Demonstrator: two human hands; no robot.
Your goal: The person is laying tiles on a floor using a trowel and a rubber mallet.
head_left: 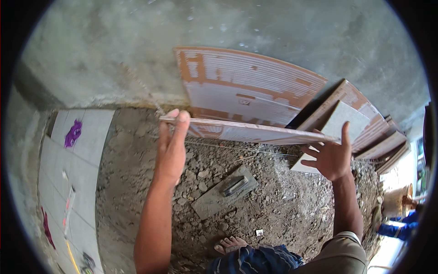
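Being held level above the rubble floor (283,201), a large tile (246,131) is being gripped at its left end by the left hand (171,148), while the right hand (331,157) is being spread open under its right end, near the trowel (226,192)

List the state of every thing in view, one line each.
Held tile: lifted flat above the ground, back side up.
Left hand: gripping the tile's left edge.
Right hand: fingers spread, at the tile's right end.
Leaning tile: propped against the wall.
Trowel: lying on the rubble.
Laid floor tiles: set flat, at left.
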